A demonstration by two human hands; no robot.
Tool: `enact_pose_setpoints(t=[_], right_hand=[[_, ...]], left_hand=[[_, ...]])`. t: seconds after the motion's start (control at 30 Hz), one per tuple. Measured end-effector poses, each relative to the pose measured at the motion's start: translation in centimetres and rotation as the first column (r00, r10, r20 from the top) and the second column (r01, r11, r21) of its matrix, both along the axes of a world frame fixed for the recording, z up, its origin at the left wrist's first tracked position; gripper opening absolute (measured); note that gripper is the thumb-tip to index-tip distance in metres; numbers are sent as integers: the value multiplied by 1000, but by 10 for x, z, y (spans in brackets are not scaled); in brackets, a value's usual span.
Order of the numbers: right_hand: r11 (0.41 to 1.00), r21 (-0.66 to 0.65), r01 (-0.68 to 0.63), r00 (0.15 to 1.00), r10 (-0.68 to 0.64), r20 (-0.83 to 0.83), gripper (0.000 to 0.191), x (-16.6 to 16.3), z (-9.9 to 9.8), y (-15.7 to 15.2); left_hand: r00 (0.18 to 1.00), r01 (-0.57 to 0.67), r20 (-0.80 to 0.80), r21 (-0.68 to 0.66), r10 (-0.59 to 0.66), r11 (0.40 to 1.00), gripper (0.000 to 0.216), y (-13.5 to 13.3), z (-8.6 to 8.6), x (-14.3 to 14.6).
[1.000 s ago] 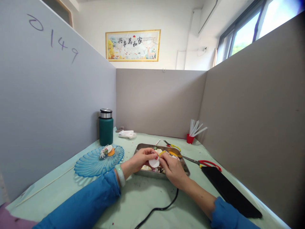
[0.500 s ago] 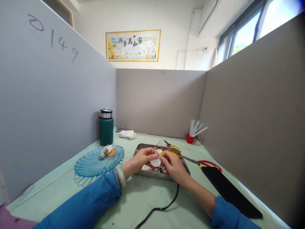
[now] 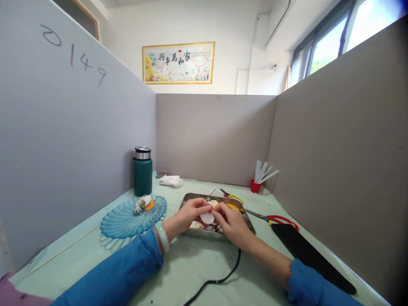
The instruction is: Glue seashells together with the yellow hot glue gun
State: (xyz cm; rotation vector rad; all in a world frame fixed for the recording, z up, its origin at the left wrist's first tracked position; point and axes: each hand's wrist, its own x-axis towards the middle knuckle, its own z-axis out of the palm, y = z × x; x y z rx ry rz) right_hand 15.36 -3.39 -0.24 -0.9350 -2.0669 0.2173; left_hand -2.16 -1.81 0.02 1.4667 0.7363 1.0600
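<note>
Over a metal tray [image 3: 200, 234], my left hand [image 3: 190, 212] pinches a white round piece [image 3: 207, 218], flat and shell-like. A small red bit [image 3: 210, 211] shows at its upper edge. My right hand [image 3: 235, 224] is closed in a pinch right beside it, its fingertips meeting those of the left; what they hold is too small to name. Pale shell-like pieces [image 3: 196, 225] lie in the tray below the hands, partly covered by them. Something yellow [image 3: 232, 207] shows in the tray behind my right hand.
Left stands a blue glass plate [image 3: 117, 223] bearing a cluster of shells [image 3: 144, 204], near a green bottle [image 3: 143, 176]. Scissors [image 3: 282, 220] and a black slab [image 3: 312, 257] lie right; smaller yellow-handled cutters [image 3: 232, 196] behind the tray. White sticks fill a red cup [image 3: 255, 186]. A black cable [image 3: 219, 280] runs in front.
The white piece has turned slightly in my fingers, and the red bit at its edge shows more plainly. Both hands stay over the tray; the whole view has shifted a little.
</note>
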Motion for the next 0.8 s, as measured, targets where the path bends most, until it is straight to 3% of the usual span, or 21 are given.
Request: enact_pose_setpoints(t=[0.17, 0.37, 0.8], right_hand=[[999, -47, 6, 996, -1, 87, 21, -3, 11, 16], [997, -60, 42, 999, -42, 10, 19, -8, 10, 25], [954, -268, -136, 983, 97, -153, 23, 0, -3, 29]], left_hand=[[996, -93, 4, -8, 93, 996, 34, 3, 1, 3], [968, -247, -27, 52, 248, 968, 34, 5, 3, 10], [993, -118, -26, -19, 118, 993, 31, 1, 2, 2]])
